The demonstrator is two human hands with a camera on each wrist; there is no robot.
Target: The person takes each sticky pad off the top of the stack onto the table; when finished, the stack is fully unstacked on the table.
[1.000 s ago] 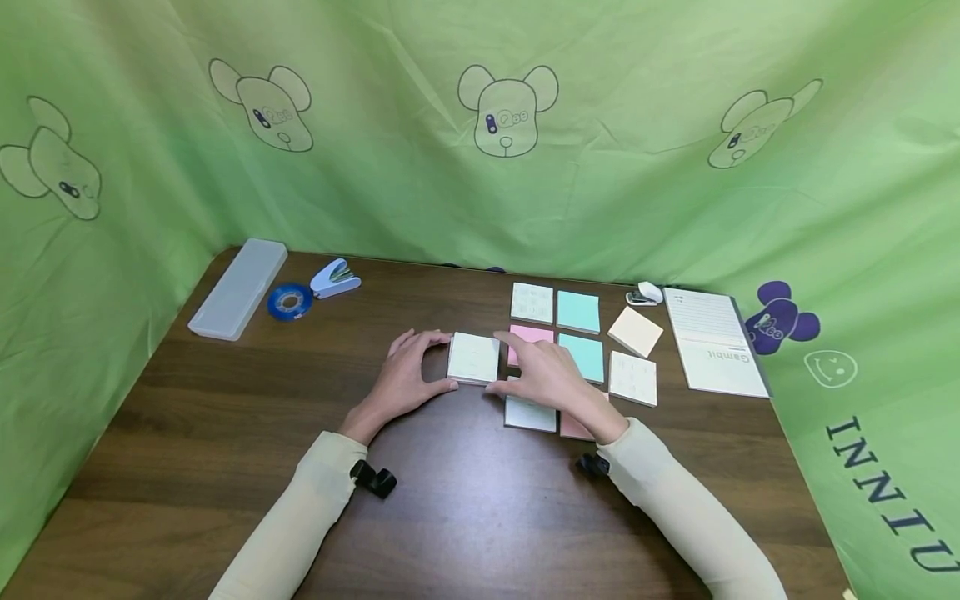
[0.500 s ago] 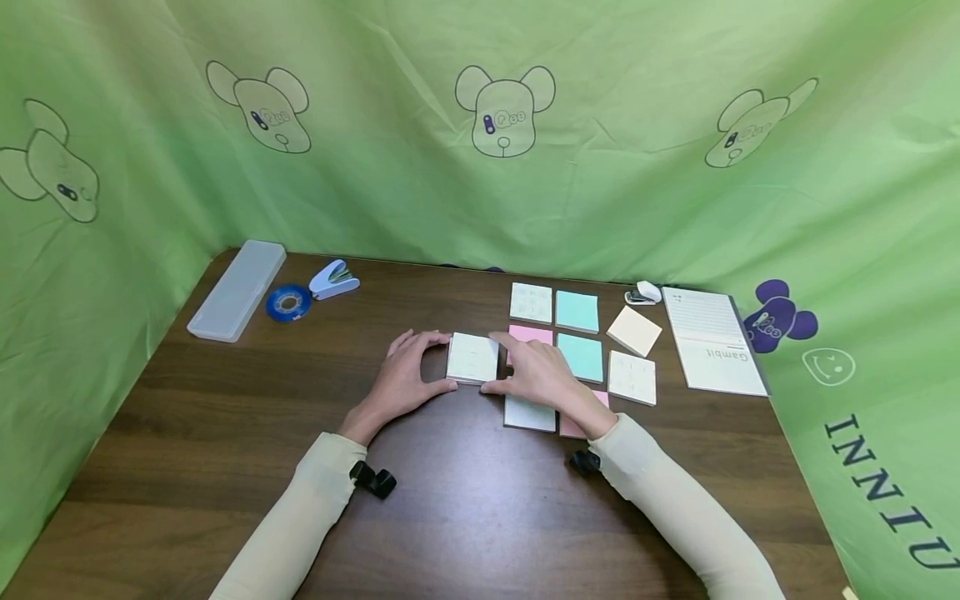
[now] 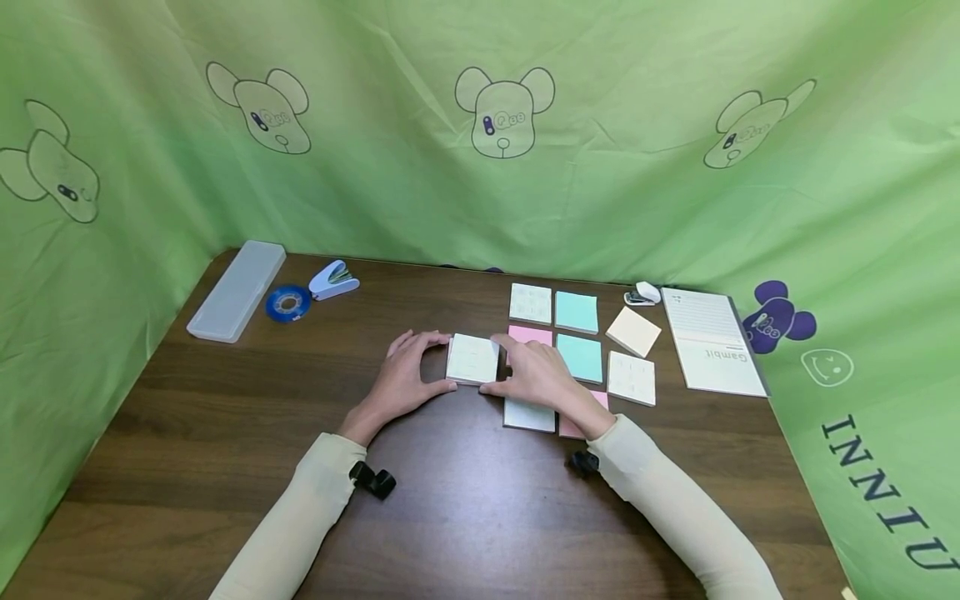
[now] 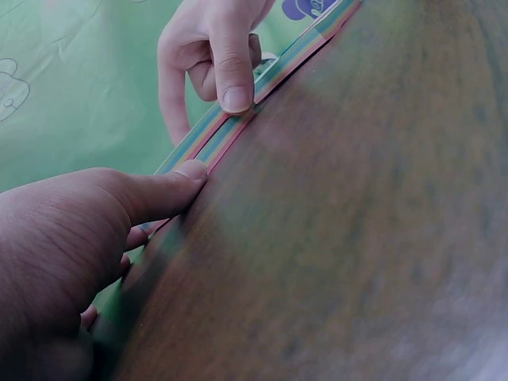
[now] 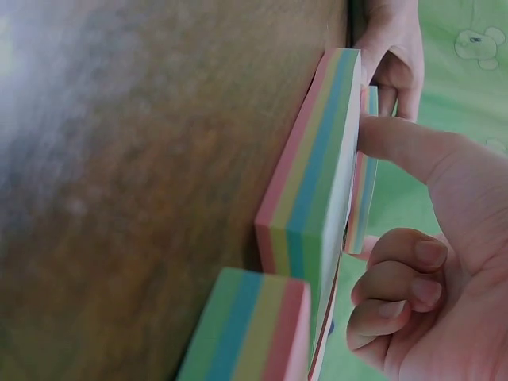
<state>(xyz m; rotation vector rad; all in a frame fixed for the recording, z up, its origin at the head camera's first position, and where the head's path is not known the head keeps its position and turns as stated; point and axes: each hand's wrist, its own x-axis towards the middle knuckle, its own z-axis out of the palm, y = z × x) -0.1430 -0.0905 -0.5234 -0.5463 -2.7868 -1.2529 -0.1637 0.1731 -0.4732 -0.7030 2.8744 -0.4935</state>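
Observation:
A small stack of square sticky note pads (image 3: pixel 472 360), white on top, lies on the table in the middle of the head view. My left hand (image 3: pixel 407 375) holds its left side, thumb at the near corner and fingers at the far one. From the right, my right hand (image 3: pixel 538 372) grips the same stack with thumb and index finger, its other fingers curled in the right wrist view. The striped edges of the stack (image 4: pixel 208 143) show in the left wrist view. My right hand partly hides a pink pad (image 3: pixel 531 334) and a white pad (image 3: pixel 529 414).
Right of the stack lie several more pads, including a turquoise pad (image 3: pixel 579 358) and a cream pad (image 3: pixel 633 331). Beyond them are a white stapler (image 3: pixel 642 293) and a notebook (image 3: pixel 712 342). At far left are a translucent case (image 3: pixel 237 292), blue tape (image 3: pixel 288 303) and a light-blue stapler (image 3: pixel 333 281).
My right hand has shifted slightly left, its thumb moving in along the stack's near edge. The left hand and the stack stay in place.

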